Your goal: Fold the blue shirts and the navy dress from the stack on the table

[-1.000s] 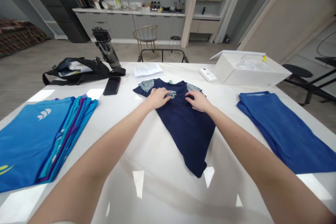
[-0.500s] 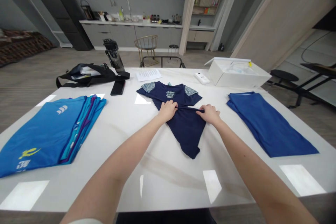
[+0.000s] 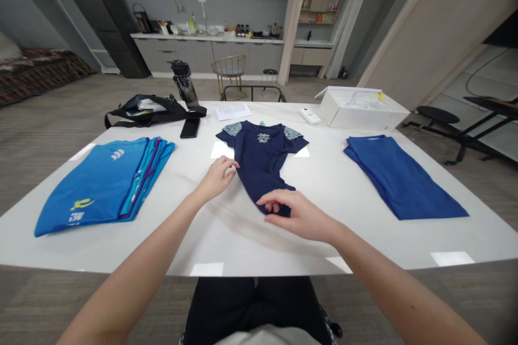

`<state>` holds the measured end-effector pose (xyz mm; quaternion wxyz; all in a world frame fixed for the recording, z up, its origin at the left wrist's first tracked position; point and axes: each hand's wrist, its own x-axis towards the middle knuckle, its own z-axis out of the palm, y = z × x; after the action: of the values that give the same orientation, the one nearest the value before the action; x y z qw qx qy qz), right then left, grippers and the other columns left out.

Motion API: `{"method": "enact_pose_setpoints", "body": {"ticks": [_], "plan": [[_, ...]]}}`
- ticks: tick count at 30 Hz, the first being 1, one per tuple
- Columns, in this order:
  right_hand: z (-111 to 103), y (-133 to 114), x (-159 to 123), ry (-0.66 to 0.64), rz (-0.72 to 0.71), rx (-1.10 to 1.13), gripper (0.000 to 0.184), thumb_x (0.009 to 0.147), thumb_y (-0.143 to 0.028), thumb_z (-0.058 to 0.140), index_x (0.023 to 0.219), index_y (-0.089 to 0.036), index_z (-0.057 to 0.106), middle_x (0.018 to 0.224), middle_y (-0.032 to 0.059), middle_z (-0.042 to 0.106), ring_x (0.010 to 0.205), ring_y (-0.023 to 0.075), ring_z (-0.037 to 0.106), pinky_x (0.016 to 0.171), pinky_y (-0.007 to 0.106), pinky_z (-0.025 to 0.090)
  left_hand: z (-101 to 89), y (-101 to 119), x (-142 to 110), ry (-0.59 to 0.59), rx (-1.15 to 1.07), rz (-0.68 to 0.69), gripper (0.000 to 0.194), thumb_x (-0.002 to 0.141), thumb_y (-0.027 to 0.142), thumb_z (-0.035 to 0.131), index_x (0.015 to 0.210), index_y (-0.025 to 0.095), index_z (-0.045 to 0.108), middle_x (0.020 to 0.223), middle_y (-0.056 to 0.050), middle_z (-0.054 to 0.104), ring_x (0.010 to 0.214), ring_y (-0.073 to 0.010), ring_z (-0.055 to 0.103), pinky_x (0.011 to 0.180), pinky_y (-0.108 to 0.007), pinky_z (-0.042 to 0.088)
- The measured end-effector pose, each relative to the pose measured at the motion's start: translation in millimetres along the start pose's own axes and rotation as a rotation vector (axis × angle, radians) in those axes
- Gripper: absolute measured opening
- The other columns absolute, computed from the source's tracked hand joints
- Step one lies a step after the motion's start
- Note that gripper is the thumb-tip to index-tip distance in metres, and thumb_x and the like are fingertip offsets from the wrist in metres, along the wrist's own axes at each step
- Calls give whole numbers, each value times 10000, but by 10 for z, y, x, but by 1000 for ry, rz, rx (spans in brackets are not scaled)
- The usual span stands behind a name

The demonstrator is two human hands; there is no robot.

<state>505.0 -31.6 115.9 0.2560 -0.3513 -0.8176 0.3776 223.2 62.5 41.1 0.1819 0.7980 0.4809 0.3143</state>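
A navy T-shirt with patterned grey sleeve panels and a pale chest print lies face up on the white table, its collar away from me. Its lower part is narrowed and skewed, with the right side drawn in. My left hand is beside the shirt's left edge, thumb and forefinger slightly apart and the fingertips at the fabric. Over the bottom hem hovers my right hand, fingers loosely bent and thumb apart, hiding part of the hem. No cloth shows in its grasp.
Folded blue garments are stacked at left, and a folded blue garment lies at right. Along the back stand a black bag, bottle, phone, paper, white device and open white box.
Both hands have left the shirt's middle. My left hand moved left to its side edge; my right came nearer, down to the hem. The shirt's lower part swung left, and the view shifted.
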Motion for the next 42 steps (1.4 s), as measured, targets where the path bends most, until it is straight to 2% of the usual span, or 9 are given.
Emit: {"method": "enact_pose_setpoints", "body": {"ticks": [4,6,11,18,26,31,34,38,42], "plan": [[251,280,19,16,5,-45,180,949,-333,642,1068,-261,757,1003,52,727,815,197,652,801,362,540,14,306,-454,-78,5,2,218,981,313,534,1142,258,671,1121,-67,647,1085,-236,615,993,-402,478],[212,572,15,142,83,-213,210,933,-262,623,1097,-250,754,1054,77,707,922,227,660,868,391,535,111,506,-644,-195,106,25,248,973,397,581,1168,276,674,1157,-67,669,1111,-258,622,997,-431,459],[94,1027,-100,95,176,-299,333,902,-381,688,1203,-248,732,1176,105,682,1043,259,644,937,401,502,436,792,-968,-334,400,60,265,972,357,597,1202,248,668,1132,-100,682,1063,-294,637,946,-461,447],[143,973,-198,33,360,-116,344,923,-487,614,1058,-195,735,707,-21,591,619,145,499,611,284,384,583,697,-1051,-371,410,27,261,968,106,451,1100,191,659,1018,-107,682,969,-264,671,887,-392,517],[14,620,-426,-372,430,7,323,938,-461,601,969,-197,782,578,-16,581,537,148,508,549,282,368,168,549,-1224,-473,414,-30,348,904,59,462,1170,184,648,985,-102,692,908,-259,708,839,-366,538],[153,662,-327,34,224,-273,422,970,-394,587,1355,-230,640,1063,79,702,864,212,660,801,337,518,22,701,-1285,-393,355,-1,278,958,206,513,1197,208,654,1094,-92,695,1013,-269,684,902,-403,529],[271,764,-148,7,193,-457,493,914,-359,682,1379,-208,618,1275,136,656,1134,281,641,966,381,501,138,799,-1287,-383,428,-8,305,965,255,549,1244,179,646,1130,-112,677,1062,-301,662,916,-447,525],[248,792,-51,-46,365,-511,213,868,-215,640,1075,-223,691,980,75,744,941,262,694,825,338,495,244,772,-1306,-462,453,-51,334,932,93,507,1224,148,661,1093,-110,672,1020,-271,681,916,-396,539],[-67,717,-363,206,477,-313,66,844,-228,582,902,-247,556,612,-36,617,627,190,615,611,277,399,-9,626,-1397,-418,422,-121,396,915,49,480,1260,133,657,1154,-122,649,960,-251,710,896,-368,560]]}}
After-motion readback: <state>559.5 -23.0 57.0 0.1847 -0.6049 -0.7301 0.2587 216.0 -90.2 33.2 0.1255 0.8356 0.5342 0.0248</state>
